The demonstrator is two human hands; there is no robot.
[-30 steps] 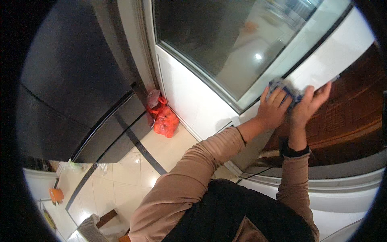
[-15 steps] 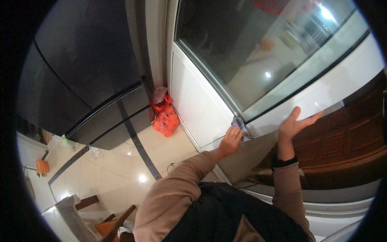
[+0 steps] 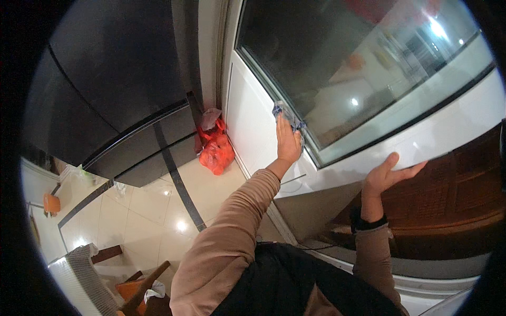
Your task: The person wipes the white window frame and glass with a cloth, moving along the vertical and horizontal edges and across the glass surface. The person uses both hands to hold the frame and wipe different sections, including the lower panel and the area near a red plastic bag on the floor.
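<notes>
My left hand (image 3: 288, 139) presses a crumpled grey-blue cloth (image 3: 289, 117) against the lower frame of a white glazed door (image 3: 253, 100), at the border between the glass and the white panel. Its fingers lie together over the cloth and point up the frame. Farther right, my right hand (image 3: 382, 179) takes hold of the door's free edge. The thumb rests on the white face, while a finger stretches along the edge; the other fingers are partly hidden. The door's glass pane (image 3: 327, 79) carries reflections of a lamp and a room.
A red plastic bag (image 3: 217, 154) stands on the tiled floor (image 3: 150, 216) beside the door's hinge side. Left of it is a large dark cabinet-like appliance (image 3: 116, 79). A brown panelled door (image 3: 448, 200) lies beyond the right hand. Wooden chair parts (image 3: 142, 289) are at lower left.
My left hand has slid the cloth up and left along the frame, away from the lower corner of the glass. The right hand stays at the door edge, and the view has shifted slightly.
</notes>
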